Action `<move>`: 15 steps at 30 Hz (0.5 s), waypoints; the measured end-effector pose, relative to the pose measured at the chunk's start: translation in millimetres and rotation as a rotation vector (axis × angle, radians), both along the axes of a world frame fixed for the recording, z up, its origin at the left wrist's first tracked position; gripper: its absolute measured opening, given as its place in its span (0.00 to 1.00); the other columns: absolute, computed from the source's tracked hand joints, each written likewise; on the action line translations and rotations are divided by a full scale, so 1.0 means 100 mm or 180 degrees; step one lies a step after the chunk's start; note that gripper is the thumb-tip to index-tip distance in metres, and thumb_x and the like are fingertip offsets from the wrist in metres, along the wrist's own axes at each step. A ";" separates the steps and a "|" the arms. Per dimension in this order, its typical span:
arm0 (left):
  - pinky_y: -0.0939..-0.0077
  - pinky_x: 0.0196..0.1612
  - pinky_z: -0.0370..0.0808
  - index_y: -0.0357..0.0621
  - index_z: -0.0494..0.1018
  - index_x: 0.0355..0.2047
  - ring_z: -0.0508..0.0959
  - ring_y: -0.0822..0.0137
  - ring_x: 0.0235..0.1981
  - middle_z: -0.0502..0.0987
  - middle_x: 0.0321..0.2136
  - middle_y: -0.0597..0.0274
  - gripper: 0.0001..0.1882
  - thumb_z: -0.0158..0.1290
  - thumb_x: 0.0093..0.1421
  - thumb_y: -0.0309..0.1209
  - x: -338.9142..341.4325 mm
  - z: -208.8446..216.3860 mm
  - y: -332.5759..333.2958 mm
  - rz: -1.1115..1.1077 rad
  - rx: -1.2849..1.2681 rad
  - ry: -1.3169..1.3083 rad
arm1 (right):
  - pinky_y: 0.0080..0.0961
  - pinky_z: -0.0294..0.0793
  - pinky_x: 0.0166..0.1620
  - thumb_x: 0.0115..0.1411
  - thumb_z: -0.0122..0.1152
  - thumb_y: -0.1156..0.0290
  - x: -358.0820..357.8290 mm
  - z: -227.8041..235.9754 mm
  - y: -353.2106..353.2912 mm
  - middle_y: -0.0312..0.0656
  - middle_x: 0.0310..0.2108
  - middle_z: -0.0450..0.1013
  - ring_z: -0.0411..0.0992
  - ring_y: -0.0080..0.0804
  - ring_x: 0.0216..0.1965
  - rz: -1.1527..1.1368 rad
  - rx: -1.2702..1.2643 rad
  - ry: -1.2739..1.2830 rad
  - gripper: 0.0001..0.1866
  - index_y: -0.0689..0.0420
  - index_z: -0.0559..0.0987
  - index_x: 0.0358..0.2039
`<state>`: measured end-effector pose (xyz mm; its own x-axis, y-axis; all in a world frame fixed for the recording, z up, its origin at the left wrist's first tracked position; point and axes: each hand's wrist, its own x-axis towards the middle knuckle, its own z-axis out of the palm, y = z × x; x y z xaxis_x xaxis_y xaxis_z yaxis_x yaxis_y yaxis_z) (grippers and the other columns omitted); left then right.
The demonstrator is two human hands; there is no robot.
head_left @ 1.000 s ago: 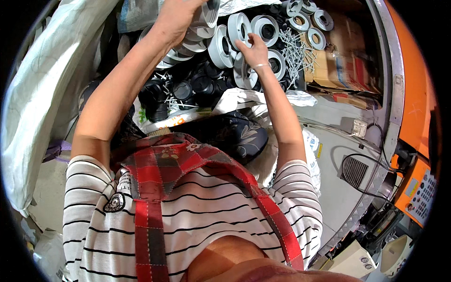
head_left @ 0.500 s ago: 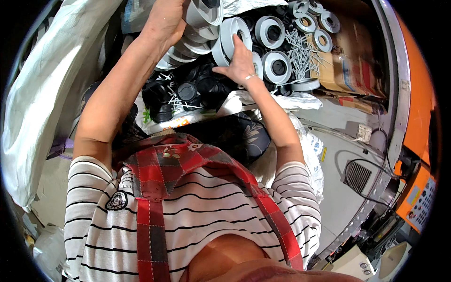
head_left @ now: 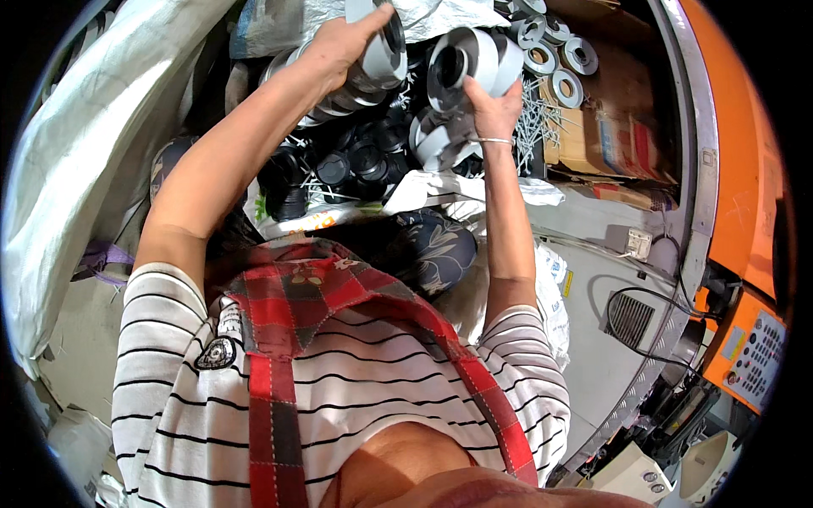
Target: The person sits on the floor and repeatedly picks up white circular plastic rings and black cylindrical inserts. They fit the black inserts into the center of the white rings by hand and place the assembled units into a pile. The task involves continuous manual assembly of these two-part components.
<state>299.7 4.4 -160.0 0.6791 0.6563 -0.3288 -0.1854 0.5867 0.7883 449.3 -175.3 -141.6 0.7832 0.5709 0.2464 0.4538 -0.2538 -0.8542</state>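
My left hand (head_left: 340, 44) is closed on the rim of a grey plastic cup-like part (head_left: 383, 63) with a dark inside, at the end of a row of similar grey parts (head_left: 339, 103). To the right, my right hand (head_left: 495, 108) grips a grey round plastic part (head_left: 487, 52), thumb at its face and the other fingers mostly hidden behind. A black ring insert (head_left: 449, 66) shows in that face. Below it sits another grey part (head_left: 436, 146). Between and below my hands lie several black round caps (head_left: 368, 159) in a heap.
White plastic pins (head_left: 535, 118) lie scattered right of my right hand. Several grey rings (head_left: 566, 87) rest beside cardboard (head_left: 618, 135). A large white sack (head_left: 85, 169) hangs at left; an orange machine (head_left: 745, 169) with a keypad panel (head_left: 755, 360) stands at right. Black cables (head_left: 648, 345) loop nearby.
My right hand has gone from reaching with spread fingers to gripping a grey part with a black insert, shifted right. My left hand has moved slightly right and down, still at the grey parts.
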 end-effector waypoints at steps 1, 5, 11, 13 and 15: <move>0.72 0.35 0.74 0.34 0.73 0.40 0.77 0.68 0.31 0.77 0.31 0.60 0.23 0.53 0.56 0.45 0.00 -0.07 0.00 -0.0095 0.0828 0.0483 | 0.26 0.74 0.39 0.43 0.70 0.71 -0.11 0.06 0.07 0.44 0.37 0.73 0.74 0.31 0.35 0.0142 0.0055 0.0106 0.31 0.64 0.67 0.47; 0.59 0.53 0.64 0.37 0.66 0.54 0.63 0.46 0.54 0.63 0.51 0.38 0.52 0.52 0.41 0.70 -0.08 -0.41 0.13 -0.0234 0.2792 0.1736 | 0.34 0.70 0.49 0.35 0.71 0.60 -0.24 -0.16 0.35 0.55 0.43 0.70 0.70 0.47 0.46 0.0259 -0.1059 -0.0988 0.44 0.64 0.62 0.52; 0.53 0.49 0.70 0.33 0.67 0.51 0.75 0.51 0.45 0.73 0.43 0.42 0.38 0.53 0.53 0.55 -0.54 -0.87 0.51 0.0197 0.1717 0.2665 | 0.33 0.71 0.47 0.37 0.70 0.60 -0.11 -0.21 0.35 0.50 0.42 0.73 0.73 0.45 0.43 0.0318 -0.1240 -0.1484 0.40 0.58 0.64 0.51; 0.54 0.46 0.73 0.32 0.69 0.49 0.77 0.53 0.41 0.74 0.43 0.44 0.30 0.52 0.57 0.48 -0.59 -1.03 0.41 -0.0049 -0.0020 0.1743 | 0.33 0.70 0.48 0.37 0.70 0.60 -0.15 -0.12 0.41 0.51 0.43 0.72 0.72 0.45 0.44 0.0367 -0.1383 -0.1482 0.42 0.59 0.63 0.53; 0.58 0.43 0.75 0.27 0.68 0.47 0.78 0.54 0.40 0.75 0.42 0.44 0.30 0.55 0.56 0.45 -0.61 -1.35 0.40 -0.0052 -0.0750 0.1148 | 0.33 0.69 0.50 0.37 0.70 0.60 -0.13 -0.06 0.44 0.51 0.46 0.70 0.71 0.45 0.47 0.0485 -0.1404 -0.1606 0.44 0.58 0.62 0.55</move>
